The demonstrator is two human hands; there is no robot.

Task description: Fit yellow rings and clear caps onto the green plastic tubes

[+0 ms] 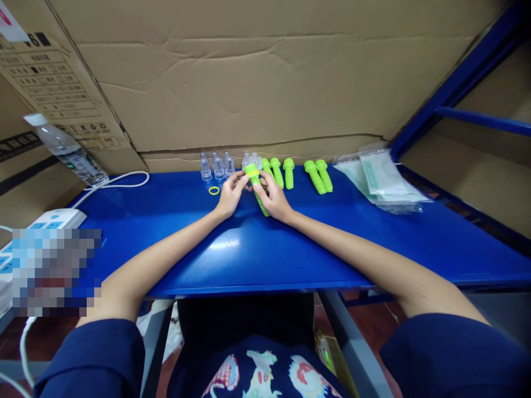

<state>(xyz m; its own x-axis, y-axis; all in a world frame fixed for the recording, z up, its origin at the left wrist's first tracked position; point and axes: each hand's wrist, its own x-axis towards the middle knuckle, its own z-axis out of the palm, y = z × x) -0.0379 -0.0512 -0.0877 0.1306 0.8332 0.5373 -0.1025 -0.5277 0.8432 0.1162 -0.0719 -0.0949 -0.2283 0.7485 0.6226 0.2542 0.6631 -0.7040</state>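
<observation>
Both my hands are on a lime-green, torch-shaped plastic piece (261, 205) with a ribbed handle and a wider head, tilted above the table. My right hand (274, 198) wraps its fingers round the handle just below the head. At the head, the fingers of my left hand (230, 194) are pinched; a yellow band appears to sit round it there. A loose yellow ring (214, 190) lies left of my left hand. Behind it stand several clear plastic domed caps (218, 166). Similar green torch-shaped pieces (289, 173) lie to the right of the hands.
Clear plastic bags (385, 177) lie at the right of the blue table (265, 260). On the left are a tilted water bottle (72, 155), a white power strip (58, 221) and a cable (128, 181). Cardboard (265, 83) walls the back; a blue metal frame (452, 83) rises at right.
</observation>
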